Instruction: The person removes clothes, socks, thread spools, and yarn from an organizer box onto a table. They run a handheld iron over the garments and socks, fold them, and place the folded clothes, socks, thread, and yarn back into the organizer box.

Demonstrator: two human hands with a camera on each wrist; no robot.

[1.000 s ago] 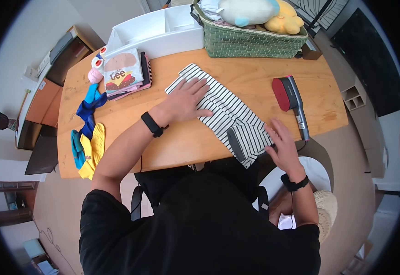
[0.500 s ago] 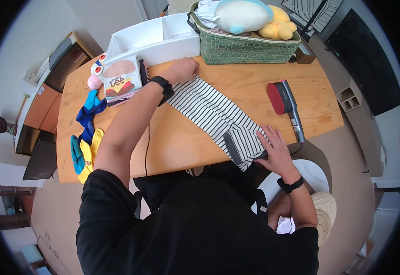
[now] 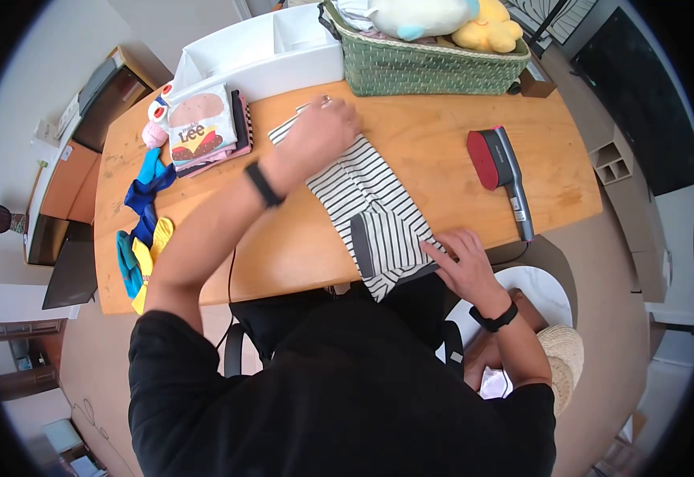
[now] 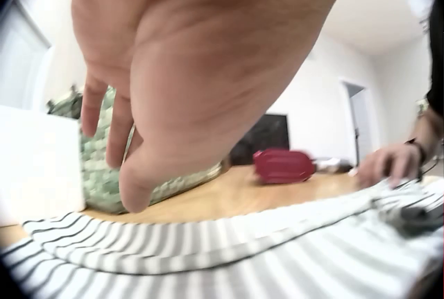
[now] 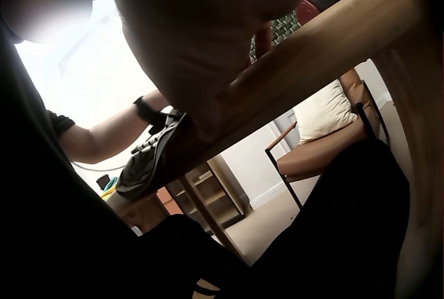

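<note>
Wooden counter (image 3: 442, 167) carries the striped garment (image 3: 363, 199) mid-fold: left hand (image 3: 320, 133) pinches its far edge, right hand (image 3: 462, 258) fingers grip its near hem, apparently needing that far edge brought toward the hem.

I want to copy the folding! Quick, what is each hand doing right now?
Left hand: fingers curled, gripping the far end of the striped cloth.
Right hand: fingers on the near end of the striped cloth at the table edge; whether they grip it cannot be told.
</note>
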